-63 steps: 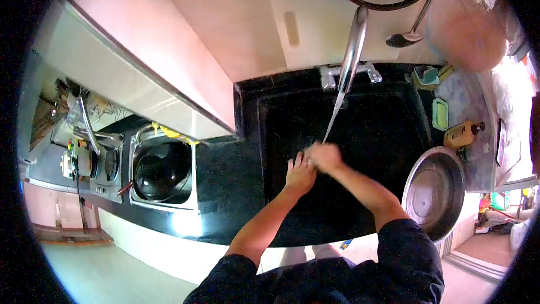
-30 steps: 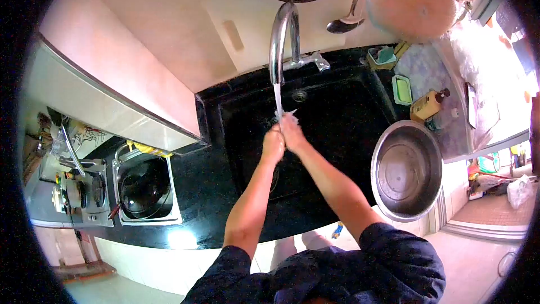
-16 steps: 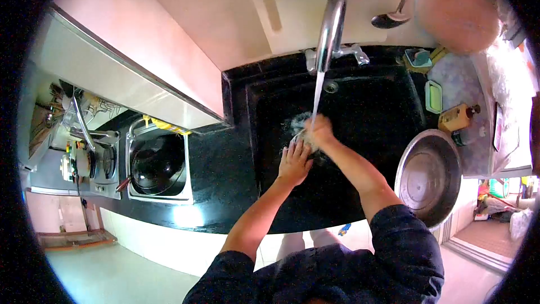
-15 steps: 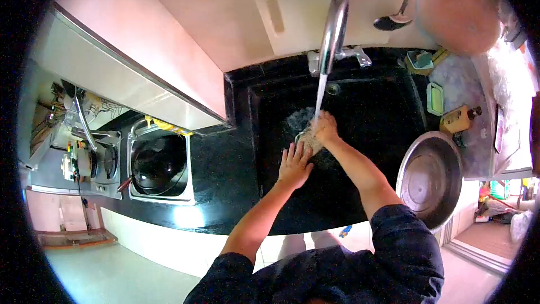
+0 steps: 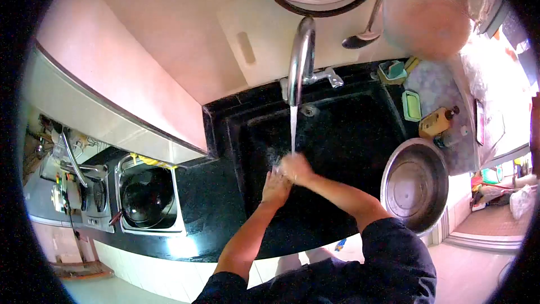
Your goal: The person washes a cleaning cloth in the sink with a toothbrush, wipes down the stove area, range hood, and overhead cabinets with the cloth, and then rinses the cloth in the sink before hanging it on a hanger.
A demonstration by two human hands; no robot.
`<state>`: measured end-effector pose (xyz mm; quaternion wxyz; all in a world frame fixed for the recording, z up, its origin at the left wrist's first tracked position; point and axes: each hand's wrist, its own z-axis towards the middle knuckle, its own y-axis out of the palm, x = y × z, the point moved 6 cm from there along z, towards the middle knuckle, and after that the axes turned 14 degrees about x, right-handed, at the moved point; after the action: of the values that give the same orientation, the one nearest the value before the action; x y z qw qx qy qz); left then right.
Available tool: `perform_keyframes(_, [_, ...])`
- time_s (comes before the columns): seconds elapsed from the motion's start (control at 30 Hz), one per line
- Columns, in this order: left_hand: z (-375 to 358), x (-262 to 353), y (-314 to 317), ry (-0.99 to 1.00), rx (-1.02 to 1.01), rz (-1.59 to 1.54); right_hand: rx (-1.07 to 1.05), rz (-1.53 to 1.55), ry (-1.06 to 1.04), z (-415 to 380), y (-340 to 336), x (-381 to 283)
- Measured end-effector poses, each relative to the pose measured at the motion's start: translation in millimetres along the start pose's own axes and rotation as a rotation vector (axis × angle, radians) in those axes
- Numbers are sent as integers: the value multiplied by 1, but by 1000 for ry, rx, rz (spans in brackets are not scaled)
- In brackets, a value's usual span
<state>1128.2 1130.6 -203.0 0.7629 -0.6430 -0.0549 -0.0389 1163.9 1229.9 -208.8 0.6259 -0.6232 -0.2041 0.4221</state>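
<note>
Water runs from the chrome faucet (image 5: pixel 302 59) in a thin stream into the black sink (image 5: pixel 337 126). My right hand (image 5: pixel 295 169), smeared by motion, is under the stream and meets my left hand (image 5: pixel 275 190). The left hand has its fingers stretched out toward the right one, low over the sink's left part. Where the two hands meet, their fingertips overlap. A beige, rough-looking piece seen between them earlier cannot be made out now.
At the sink's right edge rests a metal basin (image 5: pixel 415 186). Behind it are a yellow pump bottle (image 5: pixel 437 122), a green soap dish (image 5: pixel 412 105) and a small sponge holder (image 5: pixel 392 72). A ladle (image 5: pixel 363 39) hangs on the wall. To the left is a black wok (image 5: pixel 149 197).
My hands have come together, the right one now blurred over the left fingertips. The beige piece has gone from sight. The whole view has shifted, with the faucet farther left and lower.
</note>
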Motion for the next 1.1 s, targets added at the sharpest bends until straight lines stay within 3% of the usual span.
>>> perform_keyframes(0.03, [6, -1, -5, -49, 13, -103, 189, -229, 81, -3, -27, 20])
perform_keyframes(0.1, [21, -3, -14, -141, 35, -306, 259, -123, 245, 9, -51, 42])
perform_keyframes(0.13, [34, -3, -29, -353, -136, -353, 239, -47, 354, 11, -50, 35])
perform_keyframes(0.17, [45, -19, -3, -513, -219, -456, 192, 407, 501, 7, -23, 41])
perform_keyframes(0.23, [58, -22, 24, -1074, 153, -1727, 323, 619, 630, 6, -21, 25])
perform_keyframes(0.27, [64, -22, 18, -1093, 300, -1765, 564, 677, 517, 3, -40, 3])
perform_keyframes(0.3, [71, -20, 6, -909, 108, -1514, 802, 729, 394, -4, -61, -13])
perform_keyframes(0.33, [78, -18, -7, -699, -28, -1257, 716, 699, 458, -2, -58, -8])
perform_keyframes(0.4, [81, -12, 4, -705, 76, -1268, 530, 637, 580, 3, -52, 14])
perform_keyframes(0.43, [75, 5, 5, -1107, 209, -1893, 437, 610, 641, 4, -47, 25])
perform_keyframes(0.5, [83, 30, -8, -1073, 192, -1905, 477, 995, 736, 9, -2, 64])
perform_keyframes(0.57, [99, 26, -14, -938, 142, -1736, 626, 1111, 701, -3, -39, 41])
perform_keyframes(0.6, [102, 26, -15, -1044, 34, -1730, 582, 1130, 723, -10, -41, 40])
perform_keyframes(0.8, [108, 6, 41, -1049, 86, -1856, 485, 1064, 703, -14, -61, 14])
perform_keyframes(0.9, [96, 34, -4, -1046, 143, -1776, 298, 1210, 845, -12, -73, 39])
perform_keyframes(0.93, [98, 28, 0, -1006, 188, -1696, 398, 1292, 885, -5, -27, 54])
perform_keyframes(1.07, [120, 18, -7, -861, 173, -1711, 806, 871, 209, 14, -24, 38])
perform_keyframes(1.1, [119, 18, -7, -819, 201, -1683, 647, 906, 309, 6, -11, 39])
